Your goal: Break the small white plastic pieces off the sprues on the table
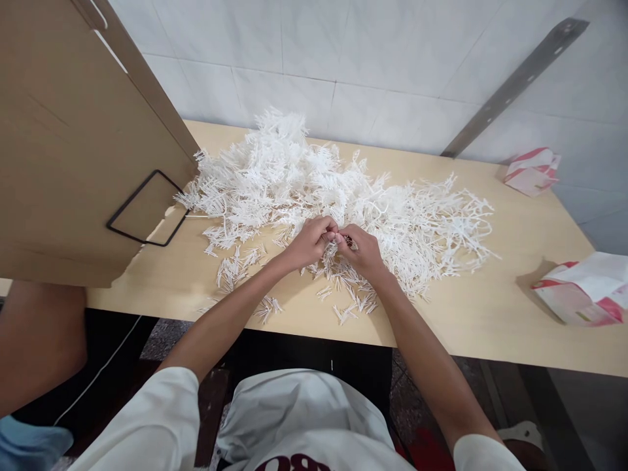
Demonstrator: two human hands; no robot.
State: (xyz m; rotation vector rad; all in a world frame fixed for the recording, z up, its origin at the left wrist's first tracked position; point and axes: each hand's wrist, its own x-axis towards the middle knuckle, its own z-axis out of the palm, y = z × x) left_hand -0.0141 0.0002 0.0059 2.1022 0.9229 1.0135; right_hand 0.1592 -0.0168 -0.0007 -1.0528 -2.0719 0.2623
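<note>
Cardboard box [73, 144] at left; two red-white bags [532, 171] [583, 291] at right; metal strip [515, 82] on tiled wall [392, 59].

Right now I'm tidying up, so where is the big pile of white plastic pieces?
In the head view, the pile covers the middle of the table, against the tiled wall, just beyond both hands and right of the cardboard box.

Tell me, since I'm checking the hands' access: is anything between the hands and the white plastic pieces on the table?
Nothing visible. The left hand and right hand meet at the near edge of the pile of white plastic pieces, fingertips pinching a small piece between them.
</note>
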